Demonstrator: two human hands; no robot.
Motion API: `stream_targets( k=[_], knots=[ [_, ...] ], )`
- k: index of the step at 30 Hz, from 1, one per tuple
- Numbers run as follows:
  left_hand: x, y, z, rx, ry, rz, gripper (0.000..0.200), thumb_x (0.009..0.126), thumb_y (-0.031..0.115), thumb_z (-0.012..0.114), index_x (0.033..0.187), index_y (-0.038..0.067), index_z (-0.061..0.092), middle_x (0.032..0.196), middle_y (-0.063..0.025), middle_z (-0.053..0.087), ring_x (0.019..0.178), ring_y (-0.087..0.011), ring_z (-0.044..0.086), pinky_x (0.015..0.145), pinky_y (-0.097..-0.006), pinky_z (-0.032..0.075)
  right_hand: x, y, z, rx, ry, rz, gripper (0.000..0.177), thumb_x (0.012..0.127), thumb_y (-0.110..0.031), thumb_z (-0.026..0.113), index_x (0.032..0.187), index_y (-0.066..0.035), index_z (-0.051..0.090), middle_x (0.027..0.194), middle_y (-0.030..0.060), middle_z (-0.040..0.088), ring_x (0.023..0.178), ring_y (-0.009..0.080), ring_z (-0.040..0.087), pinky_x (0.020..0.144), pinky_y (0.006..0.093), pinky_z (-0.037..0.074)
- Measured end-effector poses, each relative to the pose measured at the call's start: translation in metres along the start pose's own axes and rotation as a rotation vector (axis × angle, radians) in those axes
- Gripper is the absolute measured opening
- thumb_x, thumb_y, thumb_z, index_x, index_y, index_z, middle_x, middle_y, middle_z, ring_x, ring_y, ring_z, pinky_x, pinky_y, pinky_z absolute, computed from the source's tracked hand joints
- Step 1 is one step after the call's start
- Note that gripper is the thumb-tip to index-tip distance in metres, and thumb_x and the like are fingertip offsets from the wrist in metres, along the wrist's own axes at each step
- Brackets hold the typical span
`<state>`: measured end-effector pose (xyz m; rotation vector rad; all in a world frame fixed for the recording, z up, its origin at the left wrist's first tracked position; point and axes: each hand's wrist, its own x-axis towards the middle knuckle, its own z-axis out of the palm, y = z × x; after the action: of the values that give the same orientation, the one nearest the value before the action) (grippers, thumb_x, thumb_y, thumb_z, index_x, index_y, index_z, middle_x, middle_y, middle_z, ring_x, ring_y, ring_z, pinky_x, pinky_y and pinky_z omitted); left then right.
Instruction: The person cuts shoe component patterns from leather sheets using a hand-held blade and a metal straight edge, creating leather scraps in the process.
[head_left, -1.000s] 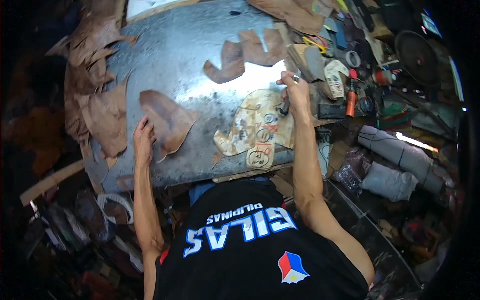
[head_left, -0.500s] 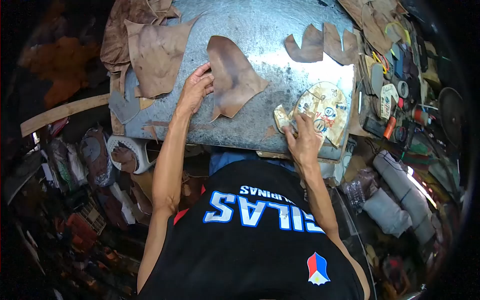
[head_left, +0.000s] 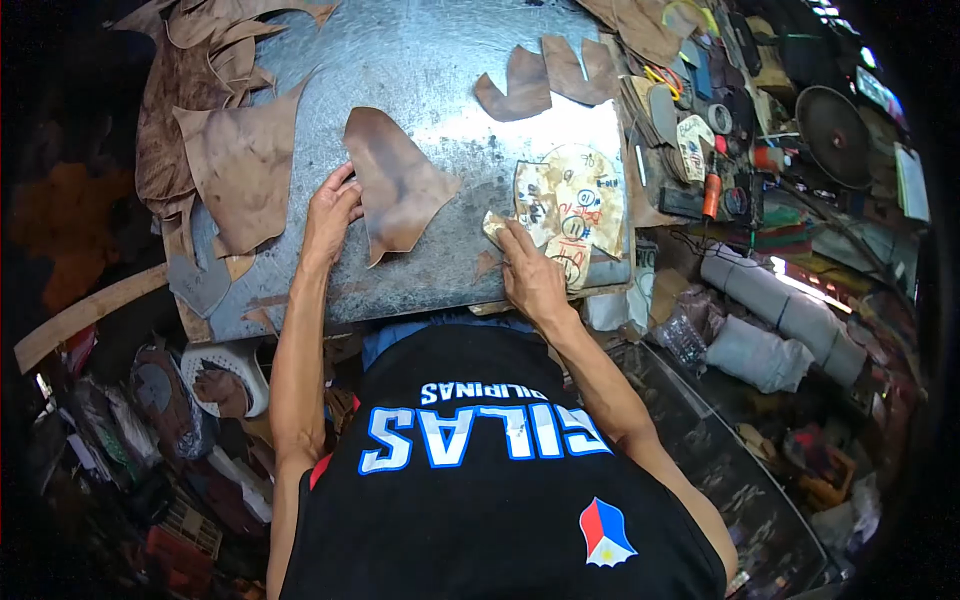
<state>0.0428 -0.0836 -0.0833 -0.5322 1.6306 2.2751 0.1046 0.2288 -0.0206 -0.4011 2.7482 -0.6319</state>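
My left hand (head_left: 335, 212) has its fingers closed at the left edge of a brown leather piece (head_left: 400, 190), which lies on the metal-topped table (head_left: 420, 285). In my right hand (head_left: 535, 275) is a small cream pattern piece (head_left: 494, 226), mostly covered by the fingers. Just beyond that hand lie larger cream patterns (head_left: 590, 200) with handwritten numbers and red lettering, partly overlapping. A small brown scrap (head_left: 486, 263) rests left of my right hand.
Two notched leather cutouts (head_left: 525, 85) lie at the back. On the left are a large leather piece (head_left: 245, 165) and piled hides (head_left: 165, 150). Tools crowd the right side, including an orange-handled tool (head_left: 711, 195) and yellow-handled scissors (head_left: 663, 82). A white stool (head_left: 255, 372) stands below left.
The view has turned, shifting the table leftward in the picture. My right hand has moved off the larger patterns with the small piece. My left hand stays at the leather's edge.
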Motion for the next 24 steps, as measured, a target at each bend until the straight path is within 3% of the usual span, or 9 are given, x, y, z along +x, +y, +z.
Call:
stream_targets(
  k=[3,7,14,16,17,20,21,22,24],
  knots=[
    [0.002,0.000,-0.001,0.024,0.005,-0.029,0.051,0.096,0.011,0.053,0.142,-0.004,0.036,0.115,-0.0130,0.065,0.099,-0.0165,0.065,0.084,-0.0293,0.053,0.001,-0.003,-0.002,-0.007,0.001,-0.004,0.058,0.078,-0.001,0.061,0.132,-0.008,0.043,0.135,0.0167,0.048,0.081,0.0394,0.066,0.065,0.0461,0.056],
    [0.007,-0.002,-0.008,0.094,-0.063,-0.011,0.056,0.096,0.015,0.054,0.144,-0.003,0.032,0.116,-0.0105,0.064,0.098,-0.0154,0.064,0.083,-0.0274,0.052,-0.004,0.001,-0.002,0.004,0.006,0.024,0.063,0.078,-0.006,0.065,0.136,-0.008,0.040,0.130,0.0173,0.047,0.094,0.0420,0.062,0.078,0.0474,0.054],
    [0.003,0.015,0.002,0.206,-0.103,-0.002,0.053,0.094,0.017,0.059,0.141,0.000,0.041,0.104,-0.0080,0.068,0.085,-0.0125,0.066,0.071,-0.0271,0.054,0.000,0.006,0.005,-0.127,0.012,-0.025,0.057,0.081,-0.009,0.064,0.134,-0.009,0.044,0.126,0.0163,0.051,0.088,0.0397,0.064,0.070,0.0466,0.055],
    [-0.006,0.036,0.007,0.712,0.044,0.081,0.052,0.090,0.013,0.060,0.136,-0.004,0.044,0.092,-0.0139,0.070,0.076,-0.0226,0.069,0.067,-0.0332,0.056,0.002,0.002,0.002,-0.174,-0.024,-0.016,0.058,0.081,-0.009,0.065,0.135,-0.010,0.044,0.126,0.0141,0.051,0.085,0.0390,0.064,0.069,0.0473,0.055],
    [-0.007,0.037,0.003,0.929,0.105,0.228,0.058,0.085,0.017,0.067,0.135,-0.002,0.045,0.097,-0.0188,0.068,0.082,-0.0298,0.068,0.072,-0.0367,0.055,0.002,0.000,-0.001,-0.197,-0.009,-0.034,0.059,0.078,-0.008,0.066,0.133,-0.011,0.045,0.121,0.0120,0.054,0.082,0.0363,0.065,0.067,0.0447,0.055],
    [-0.016,0.030,-0.011,1.212,0.132,0.457,0.067,0.080,0.028,0.074,0.136,0.004,0.047,0.116,-0.0200,0.062,0.103,-0.0306,0.062,0.085,-0.0413,0.051,0.001,-0.001,-0.020,-0.244,0.130,-0.152,0.059,0.076,-0.003,0.064,0.132,-0.011,0.046,0.112,0.0098,0.058,0.077,0.0314,0.065,0.064,0.0408,0.056],
    [-0.021,0.024,-0.012,1.208,0.136,0.449,0.067,0.080,0.028,0.074,0.136,0.004,0.047,0.116,-0.0200,0.062,0.103,-0.0306,0.062,0.085,-0.0413,0.051,0.003,-0.007,-0.033,-0.183,0.209,-0.160,0.051,0.075,0.002,0.062,0.124,-0.009,0.054,0.096,0.0091,0.062,0.071,0.0263,0.064,0.062,0.0368,0.055],
    [-0.026,0.018,-0.013,1.320,0.093,0.591,0.071,0.077,0.034,0.076,0.136,0.005,0.048,0.126,-0.0215,0.055,0.115,-0.0346,0.054,0.093,-0.0455,0.046,0.005,-0.008,-0.045,-0.182,0.203,-0.164,0.051,0.075,0.002,0.062,0.124,-0.009,0.054,0.096,0.0091,0.062,0.071,0.0263,0.064,0.062,0.0368,0.055],
    [-0.040,0.008,-0.012,1.431,0.049,0.732,0.075,0.074,0.040,0.078,0.135,0.006,0.049,0.135,-0.0230,0.048,0.127,-0.0385,0.045,0.101,-0.0498,0.041,0.009,-0.001,-0.069,-0.296,0.492,-0.142,0.042,0.076,0.001,0.065,0.116,-0.008,0.060,0.086,0.0083,0.064,0.067,0.0196,0.062,0.058,0.0349,0.053]
  ],
)
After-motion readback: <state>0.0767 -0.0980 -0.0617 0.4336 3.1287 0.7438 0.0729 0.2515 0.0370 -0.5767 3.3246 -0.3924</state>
